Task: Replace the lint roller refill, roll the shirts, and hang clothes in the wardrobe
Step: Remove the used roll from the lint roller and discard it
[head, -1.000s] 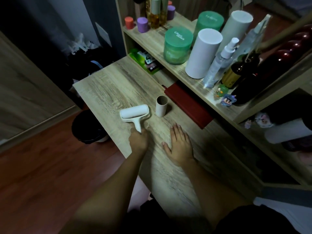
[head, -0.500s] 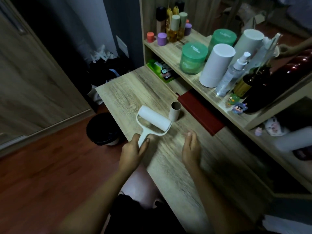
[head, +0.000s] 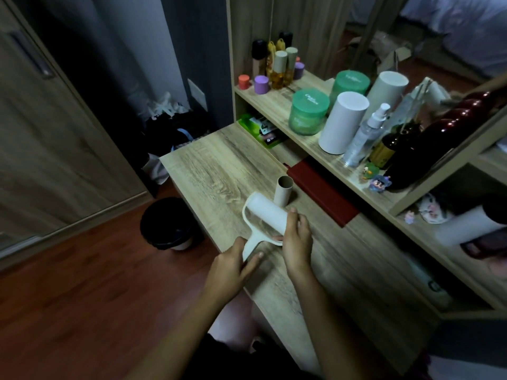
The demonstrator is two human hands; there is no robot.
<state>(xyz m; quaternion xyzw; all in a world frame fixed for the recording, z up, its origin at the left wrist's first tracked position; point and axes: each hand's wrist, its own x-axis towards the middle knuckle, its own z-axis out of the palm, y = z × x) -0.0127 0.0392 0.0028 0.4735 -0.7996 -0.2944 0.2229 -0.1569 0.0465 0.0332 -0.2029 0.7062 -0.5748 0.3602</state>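
White lint roller [head: 264, 218] held up just above the wooden counter [head: 219, 165], sticky roll angled up-left, handle pointing down toward the person. Left hand [head: 233, 266] grip clamped on the handle. Right hand [head: 297, 238] grip wrapped around the near end of the roll, fingers closed on it. Empty cardboard core [head: 284, 190] stands upright on the counter just behind the roller, not touching it. Dark red flat case [head: 323, 196] lies right of the core. Black bin [head: 167, 223] on the floor left of the counter.
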